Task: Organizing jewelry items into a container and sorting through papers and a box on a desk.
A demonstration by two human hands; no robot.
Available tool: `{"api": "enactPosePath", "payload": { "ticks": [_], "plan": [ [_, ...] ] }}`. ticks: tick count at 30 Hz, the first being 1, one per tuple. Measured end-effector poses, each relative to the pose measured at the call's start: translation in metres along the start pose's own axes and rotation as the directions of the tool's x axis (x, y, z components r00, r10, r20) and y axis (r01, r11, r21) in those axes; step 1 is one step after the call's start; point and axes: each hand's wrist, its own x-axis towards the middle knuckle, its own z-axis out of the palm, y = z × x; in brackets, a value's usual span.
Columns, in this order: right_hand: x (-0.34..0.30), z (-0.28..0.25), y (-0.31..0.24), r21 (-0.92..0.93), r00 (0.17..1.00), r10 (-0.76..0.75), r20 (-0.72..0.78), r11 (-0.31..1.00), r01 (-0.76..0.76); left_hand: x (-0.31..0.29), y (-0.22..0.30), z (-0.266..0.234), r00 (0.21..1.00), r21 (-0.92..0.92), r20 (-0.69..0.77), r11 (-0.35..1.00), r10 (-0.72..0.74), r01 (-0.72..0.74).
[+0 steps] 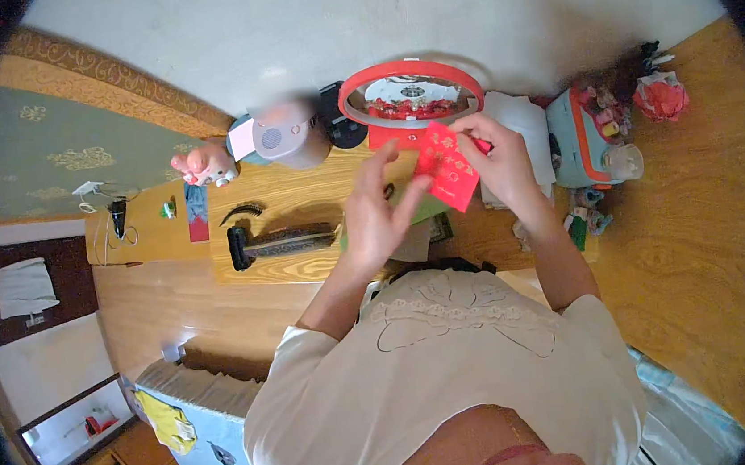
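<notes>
The red envelope [449, 171] was held up above the tabletop [298, 199], in front of the red-framed mirror [406, 68]. The right hand [498, 159] pinched it near its upper right, thumb over the front, a grip that left most of the gold pattern uncovered and the left edge free. The left hand [377, 214] was unclenched, fingers loosely spread and thumb tip at that left edge, a pose that seemed suited to steadying it. Whether the envelope contained anything could not be made out.

To the right, the pale blue bin [568, 142] with an orange rim held a bunch of small pink, red and yellow items [605, 111], gathered there presumably to keep them together. A clear cup [626, 161] stood just beside it. The black hairbrush [288, 242] lay to the left, apart from both hands, leaving them room.
</notes>
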Motion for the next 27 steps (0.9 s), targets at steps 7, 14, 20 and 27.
{"api": "enactPosePath", "payload": {
  "ticks": [7,14,20,27],
  "plan": [
    [0.000,0.007,-0.027,0.067,0.966,0.177,0.191,0.979,-0.193,-0.003,-0.007,0.013,0.892,-0.156,0.406,0.946,-0.199,0.283],
    [-0.003,-0.007,-0.041,-0.325,0.942,-0.280,0.186,0.887,0.328,-0.004,-0.026,0.018,0.816,-0.507,0.546,0.700,-0.192,0.503],
    [-0.014,-0.014,-0.025,-0.348,0.927,-0.269,0.261,0.870,0.350,0.007,-0.010,0.003,0.681,-0.448,0.664,0.564,-0.309,0.693],
    [-0.015,-0.013,-0.028,-0.534,0.827,-0.447,0.342,0.632,0.562,0.004,0.001,-0.004,0.774,-0.499,0.613,0.683,-0.156,0.533]
  ]
}}
